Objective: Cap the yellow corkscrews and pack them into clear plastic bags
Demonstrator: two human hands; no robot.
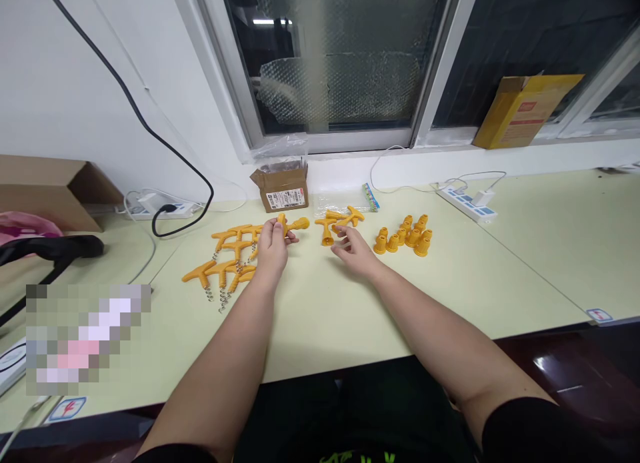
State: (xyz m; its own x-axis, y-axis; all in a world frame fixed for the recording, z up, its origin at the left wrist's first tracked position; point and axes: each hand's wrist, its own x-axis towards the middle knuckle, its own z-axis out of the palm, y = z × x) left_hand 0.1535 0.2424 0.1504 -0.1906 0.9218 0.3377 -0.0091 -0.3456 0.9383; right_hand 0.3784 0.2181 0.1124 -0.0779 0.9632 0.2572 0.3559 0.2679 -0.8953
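Yellow T-handled corkscrews and their ribbed yellow caps lie across the table. My left hand is closed around a corkscrew whose capped end points right; its fingers hide part of the handle. My right hand, fingers apart and slightly curled, is beside a small group of capped corkscrews; whether the fingertips touch one I cannot tell. Several corkscrews with bare metal spirals lie left of my left hand. To the right of my right hand stand several loose yellow caps.
Behind my hands are a small brown carton and a clear plastic bag. Power strips lie at the right and left, with trailing cables. A larger cardboard box stands far left; a yellow box leans on the window.
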